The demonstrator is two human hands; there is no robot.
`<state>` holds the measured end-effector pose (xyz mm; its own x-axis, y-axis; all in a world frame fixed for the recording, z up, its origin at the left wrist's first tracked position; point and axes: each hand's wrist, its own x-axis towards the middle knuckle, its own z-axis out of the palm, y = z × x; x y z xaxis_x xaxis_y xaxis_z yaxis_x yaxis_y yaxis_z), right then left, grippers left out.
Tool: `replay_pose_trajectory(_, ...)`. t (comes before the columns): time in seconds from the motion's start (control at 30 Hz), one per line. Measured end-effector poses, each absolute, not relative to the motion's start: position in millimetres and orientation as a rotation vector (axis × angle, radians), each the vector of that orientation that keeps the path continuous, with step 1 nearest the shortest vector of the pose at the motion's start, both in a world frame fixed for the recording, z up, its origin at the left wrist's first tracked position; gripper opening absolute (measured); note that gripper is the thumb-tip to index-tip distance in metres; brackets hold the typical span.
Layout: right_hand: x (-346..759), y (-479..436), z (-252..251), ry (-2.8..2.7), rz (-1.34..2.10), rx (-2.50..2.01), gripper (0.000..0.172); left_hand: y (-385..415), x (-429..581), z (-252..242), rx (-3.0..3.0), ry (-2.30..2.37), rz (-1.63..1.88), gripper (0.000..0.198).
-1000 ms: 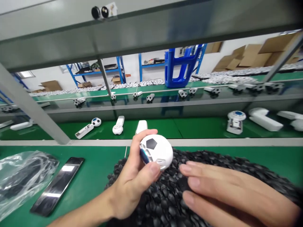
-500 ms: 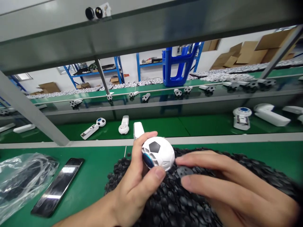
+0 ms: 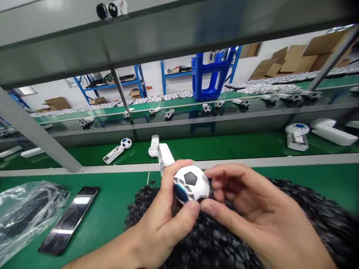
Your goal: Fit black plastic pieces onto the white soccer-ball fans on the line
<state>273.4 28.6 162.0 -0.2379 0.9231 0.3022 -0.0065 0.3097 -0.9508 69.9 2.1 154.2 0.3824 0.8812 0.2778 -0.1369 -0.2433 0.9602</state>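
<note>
Over a heap of black rubber-like pieces [image 3: 221, 239], the left hand [image 3: 159, 228] grips a white football-patterned plastic ball [image 3: 193, 183], fingers over the top, thumb at the lower edge. Blue disc [image 3: 180, 192] on the ball faces left. Right hand [image 3: 252, 213] lies just beside the ball, fingertips [image 3: 209, 207] at its lower right; contact cannot be told. Ball appears light, stiff and smooth, so likely slippery; best held around the shell, clear of the disc. Left, on the green bench mat [image 3: 126, 186]: a black smartphone [image 3: 68, 220] and a clear plastic bag [image 3: 28, 209]. Beyond, white handled units [image 3: 113, 154] lie on a green belt [image 3: 182, 149]; farther back, a blue plastic stand [image 3: 211, 74] and cardboard boxes [image 3: 294, 58].
</note>
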Motion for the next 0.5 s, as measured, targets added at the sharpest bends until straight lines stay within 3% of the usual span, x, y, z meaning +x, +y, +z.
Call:
replay_pose_trajectory(0.1,273.0,27.0,157.0,-1.449,1.349,-0.851,0.075,4.2,75.9,152.5,1.472,0.666,1.184,0.046)
replay_pose_trajectory(0.23,270.7,27.4,158.9,-1.327,1.649,-0.681,0.057,6.0,78.3,142.9,1.549,0.652,1.209,0.050)
replay_pose_trajectory(0.4,265.4,24.2,164.8,-1.296,1.658,-0.644,0.049,0.2,85.6,137.3,1.503,0.629,1.250,0.062)
replay_pose_trajectory(0.5,260.3,20.2,164.7,-1.308,1.617,-0.624,0.051,-5.0,94.5,137.6,1.450,0.755,1.390,0.059)
